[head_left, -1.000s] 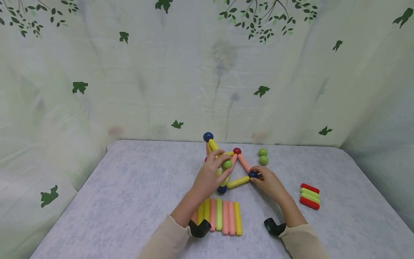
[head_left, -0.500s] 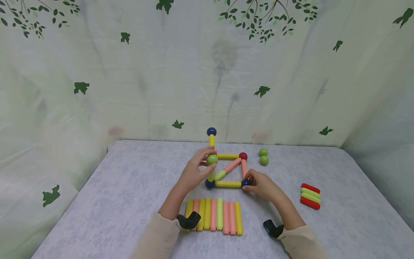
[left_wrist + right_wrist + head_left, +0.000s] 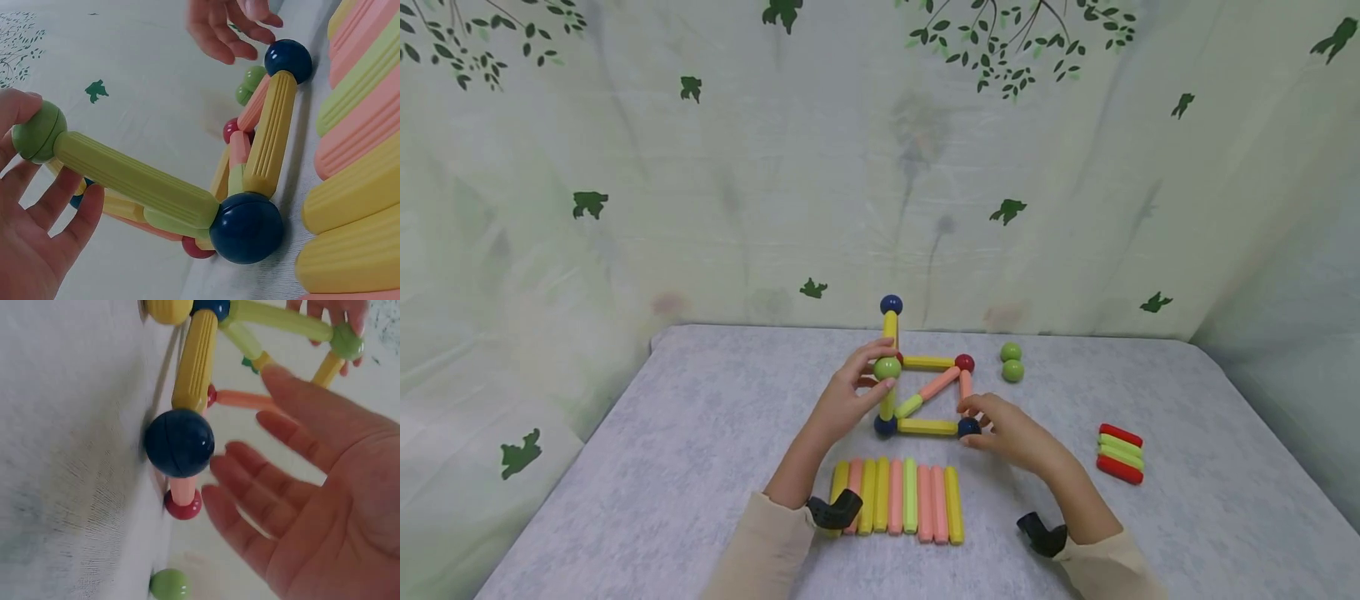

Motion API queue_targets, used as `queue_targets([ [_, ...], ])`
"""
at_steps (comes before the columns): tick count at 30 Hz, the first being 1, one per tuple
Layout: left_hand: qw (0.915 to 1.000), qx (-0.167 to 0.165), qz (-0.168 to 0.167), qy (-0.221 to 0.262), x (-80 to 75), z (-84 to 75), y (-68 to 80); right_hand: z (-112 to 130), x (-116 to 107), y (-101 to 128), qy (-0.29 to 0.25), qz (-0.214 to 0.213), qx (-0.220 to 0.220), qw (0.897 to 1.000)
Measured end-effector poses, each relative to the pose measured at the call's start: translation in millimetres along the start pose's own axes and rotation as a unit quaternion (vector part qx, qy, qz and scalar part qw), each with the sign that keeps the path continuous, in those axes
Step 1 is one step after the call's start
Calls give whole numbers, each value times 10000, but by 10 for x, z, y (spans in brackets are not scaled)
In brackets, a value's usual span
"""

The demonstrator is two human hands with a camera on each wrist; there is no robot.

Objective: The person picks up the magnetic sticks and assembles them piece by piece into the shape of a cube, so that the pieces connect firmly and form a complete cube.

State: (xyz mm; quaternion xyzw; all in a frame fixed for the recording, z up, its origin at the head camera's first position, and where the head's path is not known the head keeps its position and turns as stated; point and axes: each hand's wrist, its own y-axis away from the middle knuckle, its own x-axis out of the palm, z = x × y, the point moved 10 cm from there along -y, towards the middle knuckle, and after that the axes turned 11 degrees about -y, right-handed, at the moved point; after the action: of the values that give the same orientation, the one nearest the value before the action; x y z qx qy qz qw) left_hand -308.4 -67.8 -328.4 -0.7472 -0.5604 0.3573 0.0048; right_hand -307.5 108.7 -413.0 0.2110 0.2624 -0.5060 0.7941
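Green ball (image 3: 887, 367) is pinched in the left hand (image 3: 842, 404), thumb under, fingertips over the top. It is the raised corner node of the magnetic rod-and-ball frame (image 3: 925, 396), up and forward of the palm.

- Lime rod (image 3: 134, 181) runs from that ball down to the near-left navy ball (image 3: 245, 227) on the table (image 3: 625, 467). Long axis tilted, high end at the left hand, low end toward the person.
- A yellow rod climbs from the green ball to a navy ball on top (image 3: 891, 304), near upright.
- Right hand (image 3: 1011, 433) is spread, fingers straight, gripping nothing. Fingertips sit just beside the near-right navy ball (image 3: 179, 443); the right wrist view shows a thin gap, so contact can't be confirmed.
- Yellow base rod (image 3: 927, 427) lies flat between the two near navy balls, long axis left-right, so each hand sits at one end of it.
- Left hand is the nearer one to the raised corner; right hand is nearer the base corner.

Frame look: ribbed plastic rods in yellow, lime and salmon, glossy balls. A red ball (image 3: 964, 362) marks the far-right corner, a salmon-and-lime diagonal crosses the square.

Around the frame: a row of spare rods (image 3: 898, 496) on its near side, two loose green balls (image 3: 1011, 362) right of it, a red and lime rod stack (image 3: 1120, 454) further right.
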Motion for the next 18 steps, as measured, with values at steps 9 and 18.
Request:
queue_targets([
  [9, 9999, -81, -38, 68, 27, 63, -2, 249, 458, 310, -201, 1682, -1070, 9797],
  [18, 9998, -128, -73, 136, 94, 334, -35, 161, 657, 382, 830, 1916, -979, 9730],
])
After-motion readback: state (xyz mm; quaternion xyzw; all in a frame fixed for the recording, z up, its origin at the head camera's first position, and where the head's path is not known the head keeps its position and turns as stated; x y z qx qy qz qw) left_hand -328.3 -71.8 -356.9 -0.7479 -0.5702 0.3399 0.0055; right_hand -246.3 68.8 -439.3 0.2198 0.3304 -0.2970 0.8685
